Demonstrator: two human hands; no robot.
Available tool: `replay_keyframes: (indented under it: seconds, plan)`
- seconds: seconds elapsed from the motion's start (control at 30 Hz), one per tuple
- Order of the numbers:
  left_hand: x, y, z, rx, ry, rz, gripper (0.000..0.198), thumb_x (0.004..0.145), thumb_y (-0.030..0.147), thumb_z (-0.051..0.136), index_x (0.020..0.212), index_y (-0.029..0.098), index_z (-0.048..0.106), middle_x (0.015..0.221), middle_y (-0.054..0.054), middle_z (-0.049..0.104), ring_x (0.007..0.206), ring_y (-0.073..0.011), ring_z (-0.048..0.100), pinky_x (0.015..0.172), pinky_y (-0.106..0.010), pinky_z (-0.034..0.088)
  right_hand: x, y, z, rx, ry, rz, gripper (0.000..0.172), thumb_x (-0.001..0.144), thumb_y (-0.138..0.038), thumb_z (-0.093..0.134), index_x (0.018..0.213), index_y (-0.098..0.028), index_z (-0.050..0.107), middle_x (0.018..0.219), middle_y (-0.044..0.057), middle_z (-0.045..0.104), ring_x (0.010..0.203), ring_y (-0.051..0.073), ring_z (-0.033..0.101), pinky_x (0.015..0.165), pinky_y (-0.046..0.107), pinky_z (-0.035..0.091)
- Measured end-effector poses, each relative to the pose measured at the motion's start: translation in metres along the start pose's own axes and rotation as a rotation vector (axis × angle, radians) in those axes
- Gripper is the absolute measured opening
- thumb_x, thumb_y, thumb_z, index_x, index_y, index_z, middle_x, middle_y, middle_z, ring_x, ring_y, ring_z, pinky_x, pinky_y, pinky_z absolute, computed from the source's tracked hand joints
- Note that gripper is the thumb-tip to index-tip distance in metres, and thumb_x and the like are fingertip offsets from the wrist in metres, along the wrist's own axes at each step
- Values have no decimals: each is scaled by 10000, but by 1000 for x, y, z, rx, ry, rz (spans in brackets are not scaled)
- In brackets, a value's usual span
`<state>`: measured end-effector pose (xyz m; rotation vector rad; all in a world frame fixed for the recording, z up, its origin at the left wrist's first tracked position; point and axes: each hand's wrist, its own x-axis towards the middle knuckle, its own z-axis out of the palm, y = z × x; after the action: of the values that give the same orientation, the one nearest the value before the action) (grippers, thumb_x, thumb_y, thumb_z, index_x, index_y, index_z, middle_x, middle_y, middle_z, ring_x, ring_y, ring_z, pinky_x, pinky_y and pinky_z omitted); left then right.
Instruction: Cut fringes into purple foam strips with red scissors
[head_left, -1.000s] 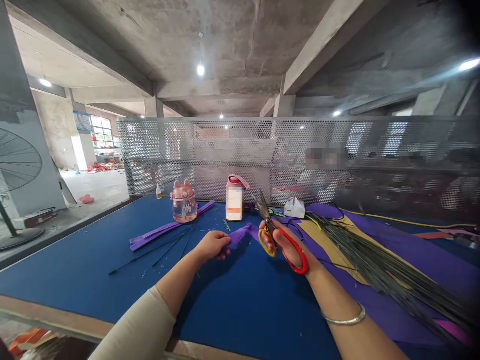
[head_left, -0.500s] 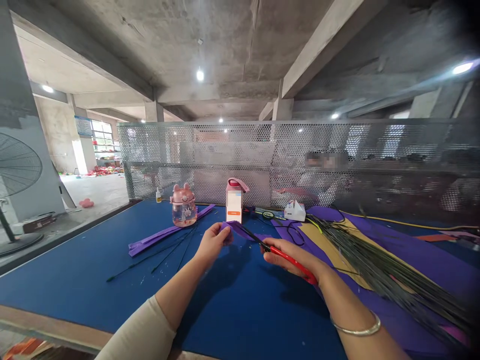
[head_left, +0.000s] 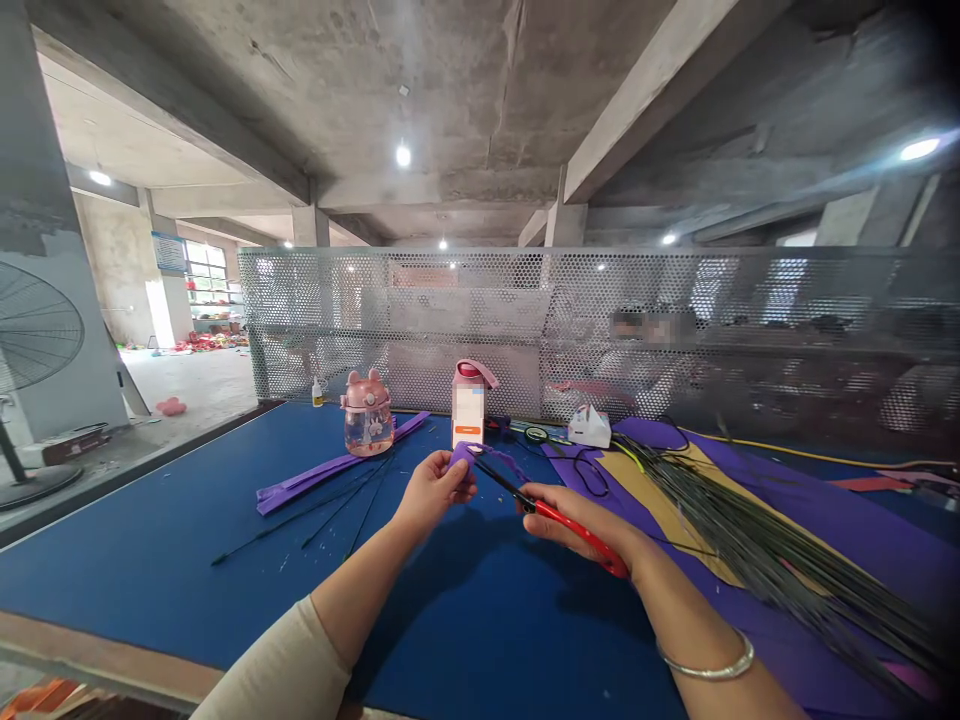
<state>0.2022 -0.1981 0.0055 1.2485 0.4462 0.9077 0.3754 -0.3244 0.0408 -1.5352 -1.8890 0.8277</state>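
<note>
The left hand pinches a small purple piece between thumb and fingers. Its grip is narrow and closed on the material, which is held just above the blue worktop. The right hand has its grip wrapped around the red handles of one pair of scissors. The dark blades point up and left and meet the purple piece.

Just behind the piece stands one white carton with a pink lid, and one pink bottle stands to its left. Long purple strips lie left of the hands, with a few thin dark stems beside them. On the right, one thick bundle of dark wires fans across purple sheets and a yellow sheet. A perforated metal screen closes off the far edge. One bangle circles the right wrist.
</note>
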Motion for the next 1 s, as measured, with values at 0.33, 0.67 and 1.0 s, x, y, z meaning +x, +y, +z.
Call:
replay_keyframes:
  seconds: [0.33, 0.67, 1.0]
  plan:
    - [-8, 2, 6, 132, -45, -32, 424, 626, 503, 677, 815, 138, 573, 618, -2, 592, 494, -96, 567, 480, -205, 417, 11, 8, 12, -115, 140, -91, 448, 781, -558, 555, 965, -152, 516, 679, -21, 422, 581, 110, 338, 519, 214, 294]
    - [-5, 0, 6, 201, 40, 32, 374, 674, 485, 630, 787, 136, 556, 562, 19, 566, 432, -85, 529, 422, -193, 384, 15, 7, 17, -135, 146, -111, 431, 798, -557, 532, 932, -149, 504, 655, -35, 357, 575, 102, 293, 498, 204, 262]
    - [-6, 3, 8, 148, 11, -30, 372, 646, 477, 650, 763, 141, 542, 543, 32, 557, 398, -69, 508, 406, -183, 379, 17, 7, 20, -7, 119, -164, 488, 816, -625, 438, 888, -145, 488, 653, -30, 355, 552, 95, 309, 487, 209, 267]
